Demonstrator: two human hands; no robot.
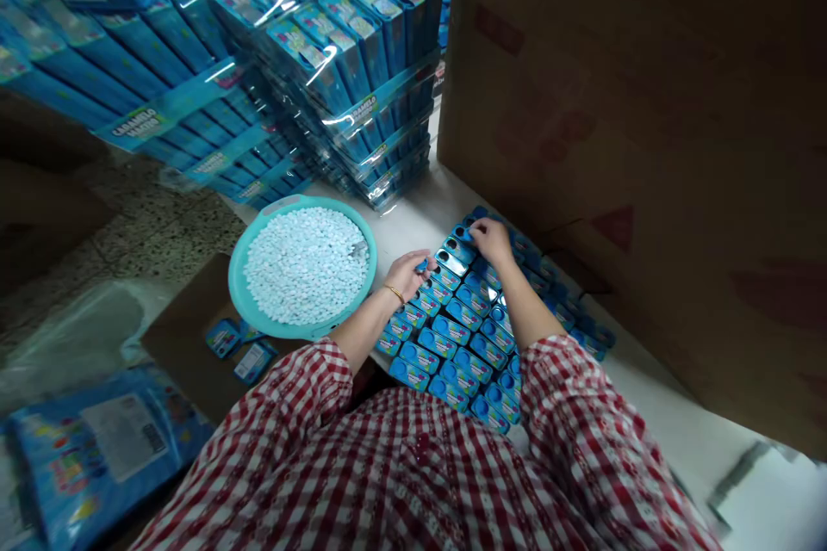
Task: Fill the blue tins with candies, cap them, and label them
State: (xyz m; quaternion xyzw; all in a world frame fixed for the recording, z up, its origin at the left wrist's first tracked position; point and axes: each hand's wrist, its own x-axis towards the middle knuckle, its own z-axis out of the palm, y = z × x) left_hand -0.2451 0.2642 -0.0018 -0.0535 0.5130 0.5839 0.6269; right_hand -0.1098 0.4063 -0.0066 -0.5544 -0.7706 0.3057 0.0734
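Rows of small blue candy tins (450, 329) lie side by side on the white table, with colourful printing on their lids. Many have a round blue cap in the lid; several in the far rows show dark round holes. My left hand (408, 277), with a gold bangle at the wrist, is closed around a small blue cap (422, 265) at the left edge of the rows. Over the far tins, the fingers of my right hand (492, 241) pinch a small blue piece at a lid's hole; it looks like a cap, partly hidden by the fingertips.
A turquoise basin (237, 275) full of small white candies (303, 267) stands to the left. Behind it rise stacks of shrink-wrapped blue boxes (349, 43). A large cardboard box (613, 146) walls off the right. Lower left are an open carton (187, 318) and a blue printed bag (71, 482).
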